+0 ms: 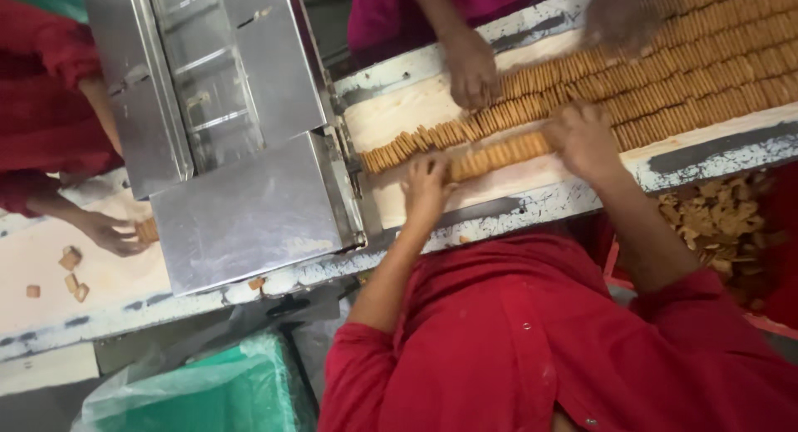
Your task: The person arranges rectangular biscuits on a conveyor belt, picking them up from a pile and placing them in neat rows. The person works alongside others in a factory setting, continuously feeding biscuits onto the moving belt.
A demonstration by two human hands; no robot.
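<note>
Left hand (426,185) cupped against the near end of a short row (497,155) of biscuits stood on edge; right hand (584,139) pressed over the far end, fingers curled, row squeezed between both on the belt (391,116). Could buckle and scatter if squeezed unevenly, or snag against the steel housing (241,207) just left. Could also jostle the neighbouring rows (682,58), where a co-worker's hand (471,69) sorts. Broken pieces (719,224) heaped in a bin at right, probably rejects. Green bag (224,390) below; no labels or signs legible.
</note>
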